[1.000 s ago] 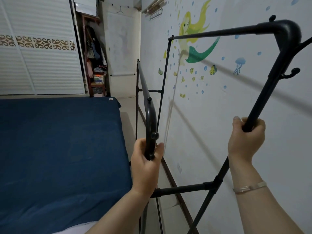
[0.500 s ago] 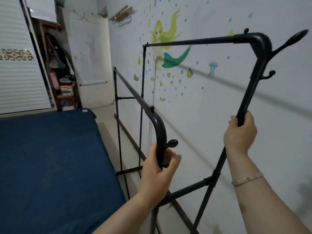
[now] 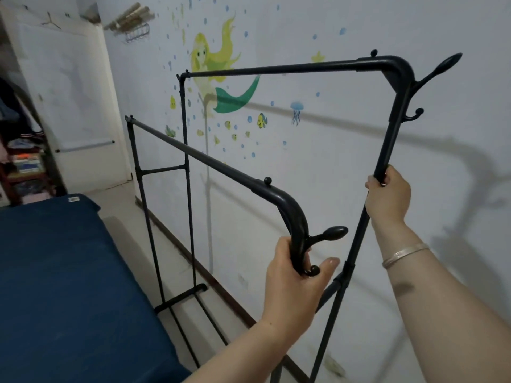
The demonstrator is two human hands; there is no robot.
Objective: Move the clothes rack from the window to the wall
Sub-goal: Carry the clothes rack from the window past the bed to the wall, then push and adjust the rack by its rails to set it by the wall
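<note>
The black clothes rack (image 3: 190,156) stands in the narrow strip of floor between the blue bed (image 3: 55,286) and the wall (image 3: 318,167), its long rails running parallel to the wall and close beside it. Its higher rail lies nearer the wall, crossing in front of the mermaid sticker (image 3: 218,76); the lower rail sits on the bed side of the rack. The far foot bar of the rack rests on the floor next to the bed's edge.

The left hand (image 3: 293,283) wraps the near upright of the lower rail just below its curved corner, fingers closed round the tube and the thumb raised beside the small hook knob. The right hand (image 3: 390,197) grips the near upright of the higher rail, well below that rail's corner and its coat hooks, fingers curled tight about the post. A thin bracelet (image 3: 405,254) circles the right wrist.

Whether the near feet of the rack touch the floor cannot be told, since they fall outside the view. Beyond the far end of the rack, a white door (image 3: 72,106) stands at the end of the wall.
</note>
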